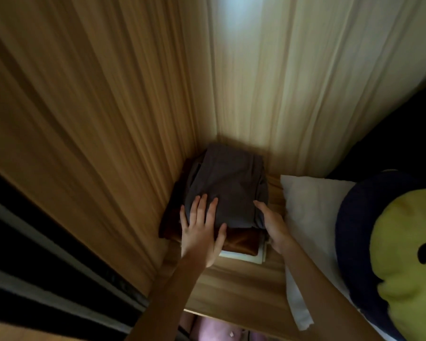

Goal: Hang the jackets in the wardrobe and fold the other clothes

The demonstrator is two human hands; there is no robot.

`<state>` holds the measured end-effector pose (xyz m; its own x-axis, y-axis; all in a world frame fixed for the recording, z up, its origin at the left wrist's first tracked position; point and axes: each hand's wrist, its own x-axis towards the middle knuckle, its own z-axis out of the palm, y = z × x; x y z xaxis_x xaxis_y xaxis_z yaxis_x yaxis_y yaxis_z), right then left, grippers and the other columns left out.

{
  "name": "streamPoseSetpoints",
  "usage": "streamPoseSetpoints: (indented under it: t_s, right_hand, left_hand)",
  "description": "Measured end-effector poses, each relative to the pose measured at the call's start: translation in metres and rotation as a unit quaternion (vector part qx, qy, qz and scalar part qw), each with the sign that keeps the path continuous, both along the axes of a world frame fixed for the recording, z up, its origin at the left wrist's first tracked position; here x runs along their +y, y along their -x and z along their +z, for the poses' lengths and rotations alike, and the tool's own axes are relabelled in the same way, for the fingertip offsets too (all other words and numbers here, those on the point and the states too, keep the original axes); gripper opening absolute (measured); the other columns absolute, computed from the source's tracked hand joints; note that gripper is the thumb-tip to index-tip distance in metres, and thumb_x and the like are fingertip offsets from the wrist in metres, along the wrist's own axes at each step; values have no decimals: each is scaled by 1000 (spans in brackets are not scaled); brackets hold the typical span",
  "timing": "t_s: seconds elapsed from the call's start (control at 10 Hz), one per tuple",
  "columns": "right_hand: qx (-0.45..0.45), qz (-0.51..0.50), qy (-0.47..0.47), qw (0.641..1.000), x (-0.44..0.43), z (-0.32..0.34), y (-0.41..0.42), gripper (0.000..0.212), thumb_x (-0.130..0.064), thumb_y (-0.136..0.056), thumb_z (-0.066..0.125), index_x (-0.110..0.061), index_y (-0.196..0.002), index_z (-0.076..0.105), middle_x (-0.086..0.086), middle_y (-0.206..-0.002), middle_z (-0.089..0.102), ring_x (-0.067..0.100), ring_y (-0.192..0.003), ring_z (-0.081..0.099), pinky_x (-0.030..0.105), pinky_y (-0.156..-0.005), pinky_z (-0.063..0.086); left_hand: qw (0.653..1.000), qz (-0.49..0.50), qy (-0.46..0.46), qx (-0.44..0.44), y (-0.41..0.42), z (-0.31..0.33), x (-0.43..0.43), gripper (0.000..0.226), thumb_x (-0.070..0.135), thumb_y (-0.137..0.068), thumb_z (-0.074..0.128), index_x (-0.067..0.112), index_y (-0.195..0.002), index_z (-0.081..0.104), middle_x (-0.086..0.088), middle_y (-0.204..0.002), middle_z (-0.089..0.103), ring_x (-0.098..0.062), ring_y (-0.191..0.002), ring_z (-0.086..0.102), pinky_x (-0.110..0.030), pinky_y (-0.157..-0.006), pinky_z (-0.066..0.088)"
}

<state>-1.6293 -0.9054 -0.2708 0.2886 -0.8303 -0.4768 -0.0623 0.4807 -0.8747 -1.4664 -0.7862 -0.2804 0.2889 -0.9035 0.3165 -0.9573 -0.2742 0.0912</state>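
Folded grey garment [228, 185] on top of a stack, between the two hands and touched by both. Below it a brown garment [241, 243], sticking out at the near edge, and under that a white piece [251, 258], showing only as a thin near rim. Left hand [202, 230] flat on the grey garment's near-left corner, palm down, fingers [202, 207] straight and spread, thumb out to the right at the near fold; grips nothing, only presses. Right hand [272, 225] set on edge against the grey garment's right side, palm turned in, one straight digit lying forward along the top edge; other fingers hidden behind the hand, no pinch to be seen. Both forearms bare, reaching forward from the bottom of the view and converging on the stack. Stack tucked into the far left corner of a wooden shelf [244, 286], against a wood panel [84, 119] on the left, with a pale curtain [305, 82] behind. Just right of the stack a white pillow [312, 217], close by the right wrist, and beyond it a blue and yellow cushion [403, 242]
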Motion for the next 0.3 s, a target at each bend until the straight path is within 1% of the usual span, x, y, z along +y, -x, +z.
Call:
streamPoseSetpoints:
  t_s: [0.1, 0.2, 0.3]
  right_hand:
    - [21, -27, 23, 999, 9, 5, 1, 70, -65, -76, 65, -22, -131, 64, -2, -122, 68, 19, -108, 64, 37, -95, 50]
    - [52, -65, 52, 995, 26, 10, 2, 88, -75, -64, 60, -23, -135, 60, 0, -127, 65, 21, -112, 62, 43, -101, 50]
    - [97, -72, 96, 988, 55, 20, 1, 95, -79, -64, 53, -23, -141, 53, 3, -136, 60, 27, -119, 59, 47, -104, 47]
  left_hand:
    - [1000, 9, -4, 1, 1, 0, 10, 68, 57, -100, 23, 22, -158, 20, -7, -163, 25, -24, -152, 18, -56, -120, 16]
    - [1000, 13, 1, 26, 7, 6, 29, 68, 56, -102, 19, 19, -159, 18, -7, -165, 20, -24, -153, 15, -54, -121, 19]
    - [998, -15, 23, 62, 16, 4, 53, 68, 56, -102, 17, 18, -158, 19, -7, -166, 14, -24, -154, 10, -50, -122, 17]
